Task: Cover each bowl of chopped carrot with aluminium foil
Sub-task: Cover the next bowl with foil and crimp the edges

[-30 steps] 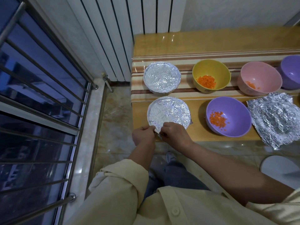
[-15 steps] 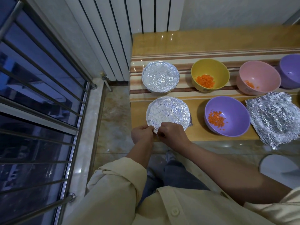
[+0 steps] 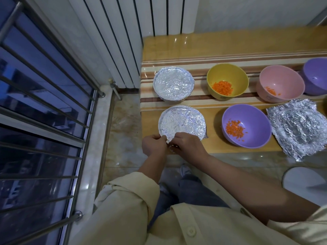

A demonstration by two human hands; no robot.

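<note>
Both hands pinch the front edge of the foil lid (image 3: 184,119) on the near bowl (image 3: 203,128). Left hand (image 3: 154,145) and right hand (image 3: 187,144) touch each other, fingers curled on the flap at the rim, tucking it under.

Change over the last second: almost none. Hands hold the same spot on the rim, only small finger work. Bowl hasn't shifted and the lid looks the same. I read this as the last crimp here, not a new step.

- Foil corner (image 3: 206,137) sticks out at the rim, just right of the grip; may want folding.
- Second covered bowl (image 3: 173,84) sits straight beyond the grip, done.
- Purple bowl (image 3: 254,119), right of the grip, is open with carrot (image 3: 234,129) in it.
- Loose foil sheet (image 3: 299,128) lies past it, already dished.
- Yellow bowl (image 3: 212,75) and pink bowl (image 3: 286,75), farther out and right, are both open with carrot.
- Far purple bowl (image 3: 316,75) is cut by the frame edge; contents not visible.

So two are sealed or nearly so, at least three to go.
</note>
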